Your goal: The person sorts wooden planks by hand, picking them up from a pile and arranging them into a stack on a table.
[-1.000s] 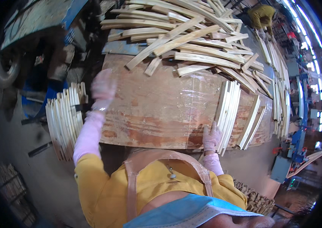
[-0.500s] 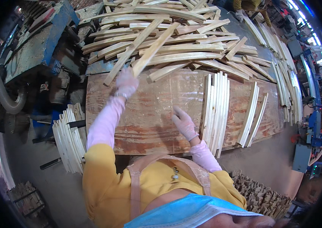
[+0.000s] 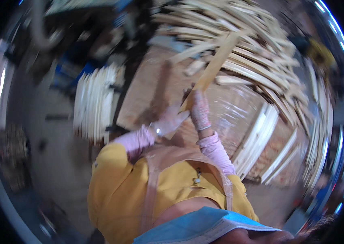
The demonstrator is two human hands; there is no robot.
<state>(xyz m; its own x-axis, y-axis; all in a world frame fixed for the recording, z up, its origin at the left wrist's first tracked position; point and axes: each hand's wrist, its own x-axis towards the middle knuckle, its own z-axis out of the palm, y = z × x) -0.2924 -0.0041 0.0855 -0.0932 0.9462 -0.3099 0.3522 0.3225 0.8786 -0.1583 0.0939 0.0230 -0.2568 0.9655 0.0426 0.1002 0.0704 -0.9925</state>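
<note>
1. Stack of pale slats [image 3: 94, 101] stands just off the surface's left edge.
2. Left hand [image 3: 171, 120], gloved: fingers closed around the lower end of a wood strip [image 3: 212, 67].
3. Right hand [image 3: 199, 110] grips the same strip just above, fingers wrapped.
4. Strip is tilted up-right, lifted over the surface [image 3: 147, 93].
5. Slat pile [image 3: 261, 53] covers the far edge.

You have two gloved hands, left [image 3: 171, 120] and right [image 3: 200, 109], on one wooden slat [image 3: 214, 67]. One surface [image 3: 147, 87] carries one loose heap of slats [image 3: 257, 53], too blurred to count. One upright stack [image 3: 94, 101] stands beside it.
</note>
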